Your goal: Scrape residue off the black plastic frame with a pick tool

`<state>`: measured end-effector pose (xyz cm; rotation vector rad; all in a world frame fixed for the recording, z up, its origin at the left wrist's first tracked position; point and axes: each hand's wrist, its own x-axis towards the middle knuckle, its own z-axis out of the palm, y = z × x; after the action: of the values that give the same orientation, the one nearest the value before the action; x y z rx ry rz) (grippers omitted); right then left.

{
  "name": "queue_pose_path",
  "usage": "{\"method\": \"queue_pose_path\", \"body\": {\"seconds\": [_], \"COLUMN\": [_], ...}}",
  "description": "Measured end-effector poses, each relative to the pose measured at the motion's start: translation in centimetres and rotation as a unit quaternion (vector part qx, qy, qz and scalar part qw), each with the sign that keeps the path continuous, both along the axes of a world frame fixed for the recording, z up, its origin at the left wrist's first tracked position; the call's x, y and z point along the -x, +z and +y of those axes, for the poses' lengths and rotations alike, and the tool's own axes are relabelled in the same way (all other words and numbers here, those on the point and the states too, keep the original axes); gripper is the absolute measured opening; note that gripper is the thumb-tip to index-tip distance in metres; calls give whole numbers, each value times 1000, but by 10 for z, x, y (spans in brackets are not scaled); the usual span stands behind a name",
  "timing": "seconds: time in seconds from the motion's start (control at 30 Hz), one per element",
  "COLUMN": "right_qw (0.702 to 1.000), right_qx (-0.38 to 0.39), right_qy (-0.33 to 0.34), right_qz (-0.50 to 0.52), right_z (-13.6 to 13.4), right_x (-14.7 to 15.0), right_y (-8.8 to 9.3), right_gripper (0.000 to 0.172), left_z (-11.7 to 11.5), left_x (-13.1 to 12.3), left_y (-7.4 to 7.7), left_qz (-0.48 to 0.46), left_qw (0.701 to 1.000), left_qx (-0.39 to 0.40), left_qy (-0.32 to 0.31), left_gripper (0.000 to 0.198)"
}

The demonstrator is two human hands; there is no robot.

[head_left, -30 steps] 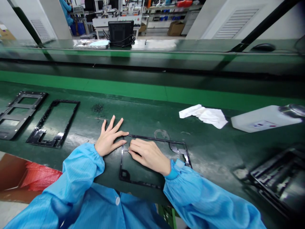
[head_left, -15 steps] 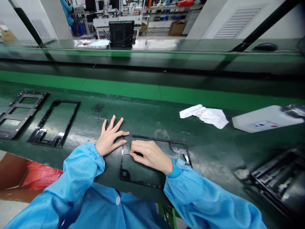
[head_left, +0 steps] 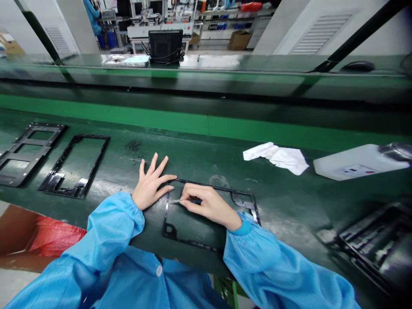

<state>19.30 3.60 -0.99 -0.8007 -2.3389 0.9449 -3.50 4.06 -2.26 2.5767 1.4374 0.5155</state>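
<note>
A thin black rectangular frame (head_left: 222, 189) lies flat on the green bench in front of me. My left hand (head_left: 150, 185) is spread open at its far left corner, with the thumb and index fingertip resting on or beside the edge. In a pinch, my right hand (head_left: 209, 206) holds a slim tool with a silver tip (head_left: 175, 201) and a dark handle; its exact kind is unclear. The tip points left, close to the frame's short left side. Whether it touches cannot be made out. My right hand and sleeve cover part of the frame.
Two more black frames (head_left: 53, 179) (head_left: 19, 175) lie at the left, near a scatter of dark bits (head_left: 134, 146). A white cloth (head_left: 280, 158) and a white bottle (head_left: 350, 162) are at the right. Blurred black parts (head_left: 380, 240) lie nearer right. Below left is a cardboard box (head_left: 16, 236).
My right hand has shifted a little to the right and up with the tool, its tip drawing back from the frame's left side. My left hand keeps about the same place.
</note>
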Motion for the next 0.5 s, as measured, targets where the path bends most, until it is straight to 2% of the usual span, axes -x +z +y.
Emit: {"method": "queue_pose_path", "body": {"seconds": [0.13,0.27,0.5], "right_qw": [994,981,961], "right_qx": [-80,-168,-246], "right_qy": [-72,-95,-104], "right_qz": [-15,-35,-78], "right_z": [0,-3,-8], "right_x": [1,4,7], "right_y": [-3,-5,-6], "right_gripper": [17,17,18], "left_z": [0,1,0], "left_x": [0,2,2], "left_y": [4,8,8], "left_qz": [-81,-138,-123], "left_qw": [995,984,982], "left_qx": [57,95,116], "left_qy": [-15,-54,-82], "left_gripper": [28,29,29]}}
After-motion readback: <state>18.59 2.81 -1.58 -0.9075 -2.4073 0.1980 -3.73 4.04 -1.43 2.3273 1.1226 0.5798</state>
